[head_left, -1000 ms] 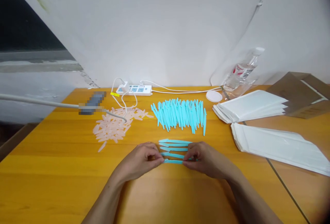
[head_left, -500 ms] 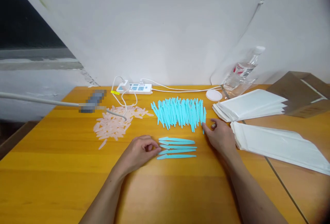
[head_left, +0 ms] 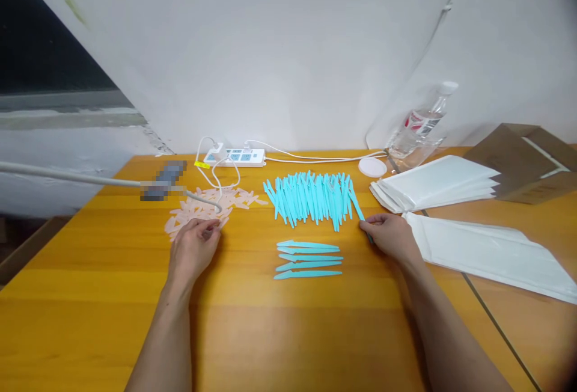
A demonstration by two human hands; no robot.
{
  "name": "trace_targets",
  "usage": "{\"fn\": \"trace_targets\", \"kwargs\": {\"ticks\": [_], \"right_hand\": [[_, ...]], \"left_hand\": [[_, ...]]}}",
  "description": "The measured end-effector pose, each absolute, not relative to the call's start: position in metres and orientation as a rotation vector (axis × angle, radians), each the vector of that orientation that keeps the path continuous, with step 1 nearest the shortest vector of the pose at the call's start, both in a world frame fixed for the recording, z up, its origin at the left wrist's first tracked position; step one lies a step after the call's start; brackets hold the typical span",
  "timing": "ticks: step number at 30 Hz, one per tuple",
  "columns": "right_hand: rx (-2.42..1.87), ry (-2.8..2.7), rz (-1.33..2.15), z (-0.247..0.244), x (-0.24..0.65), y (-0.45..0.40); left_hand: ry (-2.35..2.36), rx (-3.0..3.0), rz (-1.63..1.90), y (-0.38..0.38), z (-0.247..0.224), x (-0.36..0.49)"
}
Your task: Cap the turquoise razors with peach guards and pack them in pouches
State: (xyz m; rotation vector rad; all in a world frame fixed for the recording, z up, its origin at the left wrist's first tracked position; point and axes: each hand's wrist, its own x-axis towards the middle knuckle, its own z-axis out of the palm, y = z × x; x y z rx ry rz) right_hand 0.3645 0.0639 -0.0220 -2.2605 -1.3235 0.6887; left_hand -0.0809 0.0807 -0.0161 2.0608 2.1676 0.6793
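My right hand [head_left: 388,235] pinches the lower end of a blue stick [head_left: 356,199] at the right end of a pile of blue sticks [head_left: 311,196]. Several blue sticks [head_left: 311,257] lie in a row, one below another, in front of that pile. On the left, my left hand [head_left: 196,245] is closed at the near edge of a pile of pale pink pieces [head_left: 193,207]. Its thumb and fingertips are together at a pink piece, which is mostly hidden by the fingers.
A white power strip [head_left: 238,157] with cables stands against the wall. A pixelated object [head_left: 163,180] is at the back left. White sleeves [head_left: 491,254], a round white disc [head_left: 372,168], a clear bottle [head_left: 421,124] and a cardboard box [head_left: 518,163] are at the right.
My left hand has moved left from the row of blue sticks to the pink pile. My right hand has shifted slightly right and tilted the end blue stick away from the pile.
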Motion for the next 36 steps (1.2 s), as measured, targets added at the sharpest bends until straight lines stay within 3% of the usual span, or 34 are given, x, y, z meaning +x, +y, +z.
{"fn": "trace_targets", "kwargs": {"ticks": [8,15,20,25,36], "right_hand": [[-1.826,-1.2,1.033,-0.004,0.357,0.051],[-1.398,-1.46,1.607,0.006,0.326,0.037],[-1.374,-1.554,1.677,0.005,0.315,0.034],[-1.392,-1.584,1.637,0.004,0.313,0.035],[-1.339,-1.579,1.682,0.0,0.31,0.035]], "left_hand": [[2.175,2.177,0.561,0.084,-0.02,-0.076],[1.967,2.245,0.629,0.082,-0.015,-0.057],[1.497,1.639,0.834,0.069,-0.011,-0.026],[1.146,1.242,0.751,0.059,-0.004,-0.01],[1.164,1.062,0.89,0.059,-0.008,-0.008]]}}
